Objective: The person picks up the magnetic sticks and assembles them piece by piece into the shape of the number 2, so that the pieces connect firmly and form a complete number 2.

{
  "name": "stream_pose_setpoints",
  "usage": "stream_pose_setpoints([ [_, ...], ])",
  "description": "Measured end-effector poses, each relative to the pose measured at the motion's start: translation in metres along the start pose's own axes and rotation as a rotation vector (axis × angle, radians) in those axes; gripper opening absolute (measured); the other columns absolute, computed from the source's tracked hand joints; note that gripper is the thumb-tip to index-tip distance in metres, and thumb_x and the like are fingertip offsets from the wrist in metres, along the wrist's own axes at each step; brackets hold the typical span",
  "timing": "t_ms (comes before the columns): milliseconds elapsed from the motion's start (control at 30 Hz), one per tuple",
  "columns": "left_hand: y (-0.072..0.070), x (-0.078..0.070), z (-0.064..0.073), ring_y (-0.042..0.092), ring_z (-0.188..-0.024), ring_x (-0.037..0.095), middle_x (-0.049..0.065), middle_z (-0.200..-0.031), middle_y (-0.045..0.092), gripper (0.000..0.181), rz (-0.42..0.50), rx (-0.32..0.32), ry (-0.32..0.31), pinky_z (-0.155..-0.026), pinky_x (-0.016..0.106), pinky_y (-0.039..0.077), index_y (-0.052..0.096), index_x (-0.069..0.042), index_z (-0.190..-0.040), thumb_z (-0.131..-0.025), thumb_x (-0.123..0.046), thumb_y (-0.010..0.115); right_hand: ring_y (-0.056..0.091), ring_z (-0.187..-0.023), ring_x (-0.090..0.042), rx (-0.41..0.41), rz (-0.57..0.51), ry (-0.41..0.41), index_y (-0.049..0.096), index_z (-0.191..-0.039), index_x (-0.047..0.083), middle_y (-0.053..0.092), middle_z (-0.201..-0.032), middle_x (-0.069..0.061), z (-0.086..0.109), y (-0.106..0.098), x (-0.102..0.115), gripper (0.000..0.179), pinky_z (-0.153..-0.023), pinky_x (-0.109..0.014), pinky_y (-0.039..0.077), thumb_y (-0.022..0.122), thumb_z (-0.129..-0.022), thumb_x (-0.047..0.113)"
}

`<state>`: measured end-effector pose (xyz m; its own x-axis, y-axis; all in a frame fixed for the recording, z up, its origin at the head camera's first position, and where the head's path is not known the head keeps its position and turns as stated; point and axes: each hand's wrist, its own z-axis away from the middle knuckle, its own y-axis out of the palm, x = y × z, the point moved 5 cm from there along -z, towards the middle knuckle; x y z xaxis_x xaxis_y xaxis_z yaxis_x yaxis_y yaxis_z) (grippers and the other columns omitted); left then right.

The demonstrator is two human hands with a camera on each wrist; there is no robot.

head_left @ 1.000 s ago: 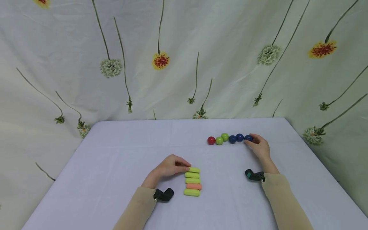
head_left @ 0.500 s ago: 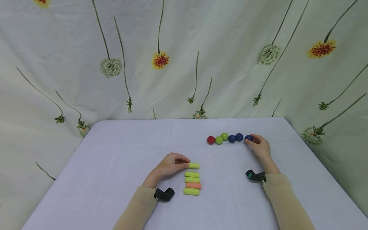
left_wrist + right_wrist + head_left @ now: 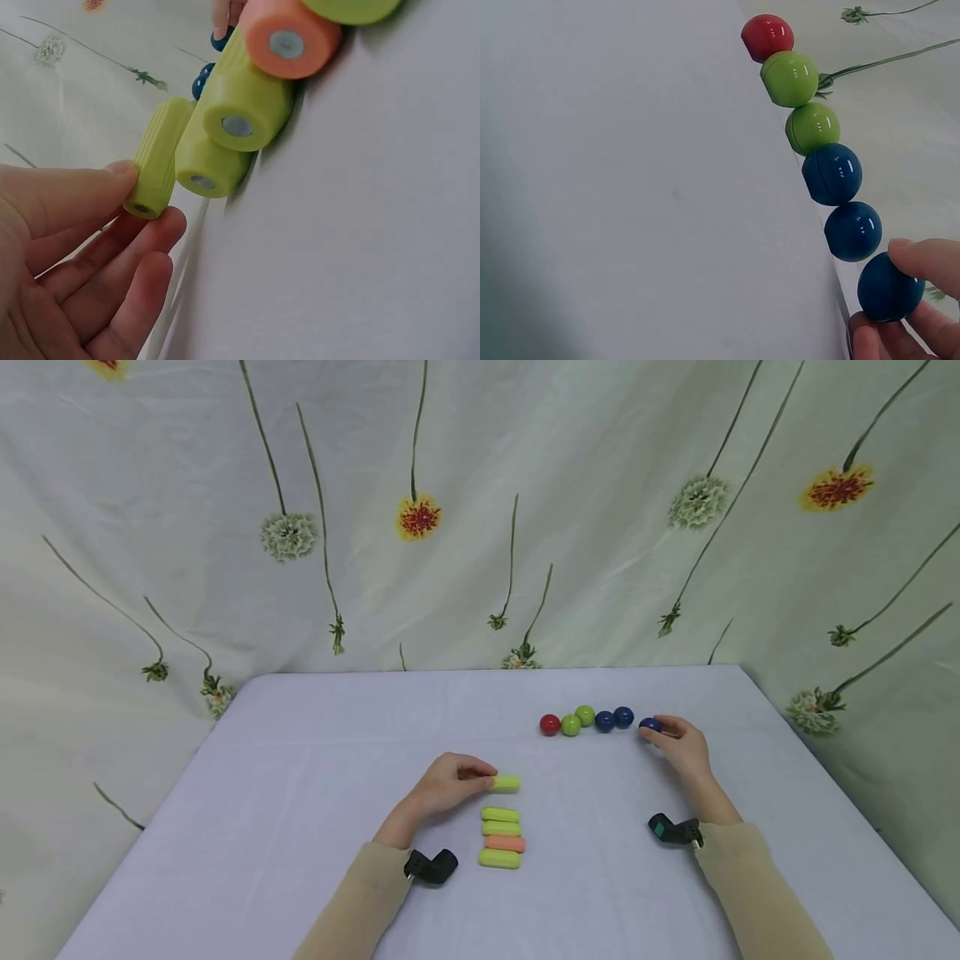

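Note:
My left hand (image 3: 441, 788) pinches one end of a yellow-green plastic rod (image 3: 506, 784) between thumb and fingers, apart from the other rods. In the left wrist view this rod (image 3: 160, 154) shows a small metal disc in its end. Nearer the person lie two more yellow-green rods (image 3: 500, 815), an orange rod (image 3: 505, 843) and another yellow-green rod (image 3: 499, 858), side by side. At the back right, my right hand (image 3: 686, 752) holds a dark blue ball (image 3: 889, 289) by thumb and fingers, at the right end of a line of balls.
Left of the held ball sit two blue balls (image 3: 832, 174), two green balls (image 3: 790, 79) and a red ball (image 3: 550, 725), in a slightly zigzag line. A white cloth covers the table (image 3: 315, 760). Behind it hangs a flower-print curtain (image 3: 465, 593). Black cameras (image 3: 431, 867) sit on both wrists.
My left hand has drawn its yellow-green rod away from the row, toward the back of the table. The right hand has shifted slightly nearer the person, still holding the blue ball.

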<state>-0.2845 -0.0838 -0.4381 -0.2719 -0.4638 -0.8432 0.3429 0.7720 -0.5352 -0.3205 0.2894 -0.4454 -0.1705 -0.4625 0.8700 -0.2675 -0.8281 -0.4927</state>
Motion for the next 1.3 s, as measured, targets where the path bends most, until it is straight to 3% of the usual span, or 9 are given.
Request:
stream_pose_setpoints([
  [200, 0.003, -0.002, -0.008, 0.059, -0.092, 0.010, -0.006, -0.099, 0.067, 0.018, -0.014, 0.015, -0.014, -0.083, 0.031, 0.048, 0.072, -0.016, -0.102, -0.088, -0.026, 0.067, 0.050, -0.113, -0.036, 0.065, -0.015, -0.022, 0.048, -0.132, -0.002, 0.050, -0.127, -0.025, 0.007, 0.001, 0.003, 0.057, -0.088, -0.039, 0.043, 0.066, -0.087, 0.028],
  [400, 0.010, -0.013, -0.015, 0.059, -0.092, 0.012, -0.004, -0.100, 0.067, 0.019, -0.015, 0.022, -0.014, -0.083, 0.031, 0.048, 0.072, -0.014, -0.104, -0.089, -0.024, 0.065, 0.045, -0.119, -0.037, 0.137, -0.009, -0.028, 0.047, -0.133, -0.001, 0.049, -0.130, -0.025, 0.016, 0.004, 0.006, 0.058, -0.097, -0.047, 0.038, 0.067, -0.087, 0.027],
  [767, 0.023, -0.024, -0.029, 0.058, -0.088, 0.010, -0.005, -0.097, 0.066, 0.019, -0.023, 0.021, -0.001, -0.080, 0.028, 0.048, 0.072, -0.013, -0.103, -0.088, -0.024, 0.066, 0.044, -0.120, -0.036, 0.239, -0.019, -0.039, 0.048, -0.132, 0.001, 0.049, -0.131, -0.022, 0.031, 0.011, 0.010, 0.060, -0.097, -0.049, 0.036, 0.070, -0.085, 0.030],
  [1300, 0.044, -0.043, -0.039, 0.057, -0.085, 0.010, -0.006, -0.095, 0.066, 0.017, -0.027, 0.020, -0.039, -0.078, 0.027, 0.047, 0.073, -0.015, -0.101, -0.088, -0.023, 0.067, 0.054, -0.108, -0.032, 0.325, 0.003, -0.117, 0.053, -0.127, 0.000, 0.056, -0.123, -0.020, 0.051, 0.019, 0.017, 0.056, -0.079, -0.032, 0.045, 0.073, -0.082, 0.026],
])
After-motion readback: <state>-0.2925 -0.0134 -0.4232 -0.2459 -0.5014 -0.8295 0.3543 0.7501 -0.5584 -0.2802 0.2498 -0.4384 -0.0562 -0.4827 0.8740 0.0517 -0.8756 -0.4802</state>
